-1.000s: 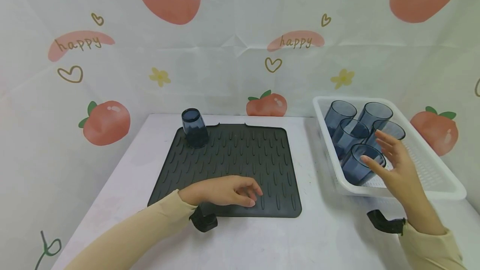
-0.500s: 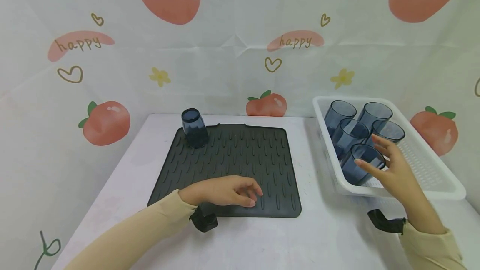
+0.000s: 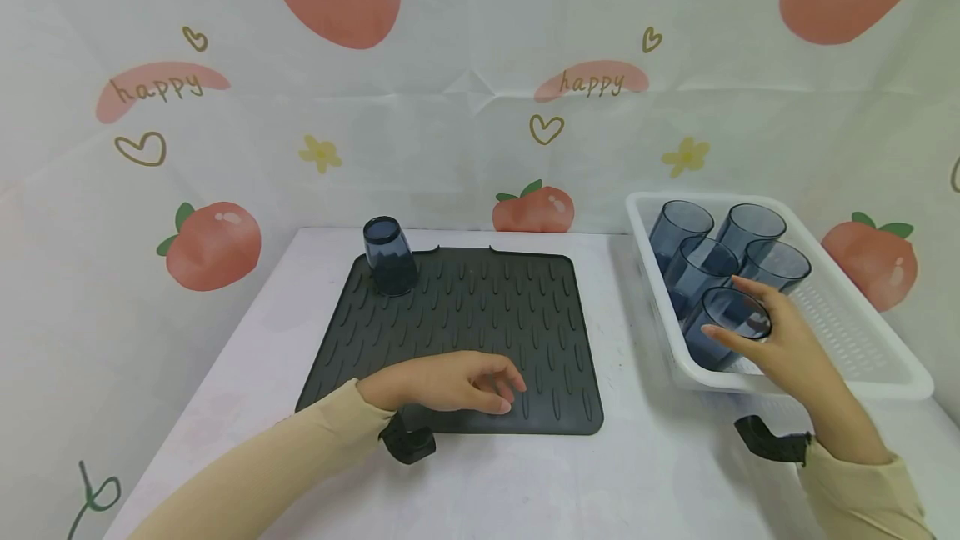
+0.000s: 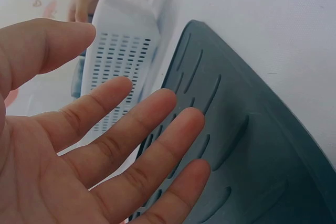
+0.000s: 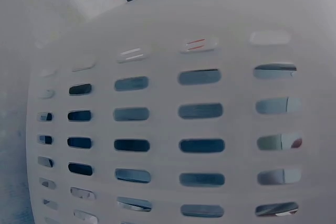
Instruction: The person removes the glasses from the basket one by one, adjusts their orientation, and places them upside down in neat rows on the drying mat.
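My left hand (image 3: 457, 382) hovers over the front part of a black ridged drying mat (image 3: 495, 315), holding nothing; the left wrist view shows its fingers spread and relaxed. On the mat's back left corner stands a blue glass tumbler (image 3: 390, 261), upside down. At the right, my right hand (image 3: 787, 348) reaches over a white plastic basket (image 3: 870, 357). Its thumb and fingers straddle the rim of the nearest blue tumbler (image 3: 712, 340), fingertips right at the glass. The right wrist view shows only the slotted basket wall (image 5: 163, 129), with blue glass behind it; the hand is out of that view.
Several more blue tumblers, such as one at the back left (image 3: 678, 232) and one beside it (image 3: 750, 227), stand mouth up in the basket's left part. A printed cloth (image 3: 465, 148) hangs behind the white table (image 3: 645, 473).
My right hand has moved left and slightly down, from behind the nearest tumbler to around its rim. The tumblers and my left hand have stayed in place.
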